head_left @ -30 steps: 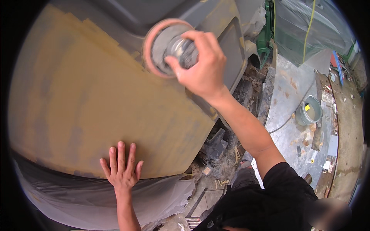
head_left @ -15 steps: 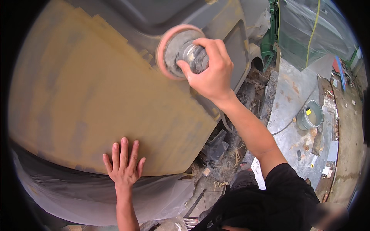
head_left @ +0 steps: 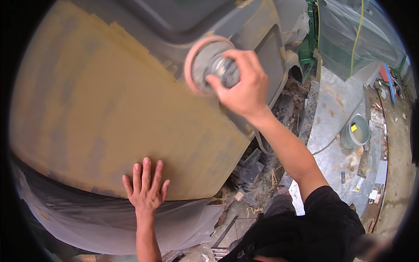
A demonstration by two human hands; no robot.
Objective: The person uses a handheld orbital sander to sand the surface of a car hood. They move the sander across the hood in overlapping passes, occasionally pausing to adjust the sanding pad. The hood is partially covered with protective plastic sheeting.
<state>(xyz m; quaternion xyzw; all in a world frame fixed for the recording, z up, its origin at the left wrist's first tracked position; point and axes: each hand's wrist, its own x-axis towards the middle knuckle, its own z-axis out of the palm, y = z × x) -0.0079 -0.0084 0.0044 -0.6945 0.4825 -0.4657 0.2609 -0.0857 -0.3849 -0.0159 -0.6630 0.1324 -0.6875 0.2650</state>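
Observation:
My right hand (head_left: 244,85) grips the metal top of a round sander (head_left: 218,70) with a pink-rimmed pad, which is on the vehicle panel (head_left: 83,109) along the boundary between its mottled ochre coating and the dark gray area. The pad is slightly blurred. My left hand (head_left: 146,185) lies open on the ochre surface near its lower edge, fingers spread. Below that edge hangs translucent plastic sheeting (head_left: 96,222).
At the right, a gray bucket (head_left: 355,131) stands on a metal sheet (head_left: 331,105) beside a hose (head_left: 325,146). Plastic sheeting (head_left: 349,35) covers a green object behind. Scrap and debris (head_left: 248,174) lie below the panel's right edge, near a dark metal frame (head_left: 224,231).
The sander in my right hand has moved rightward and slightly down across the panel. My left hand stays spread on the surface. The whole view has shifted slightly.

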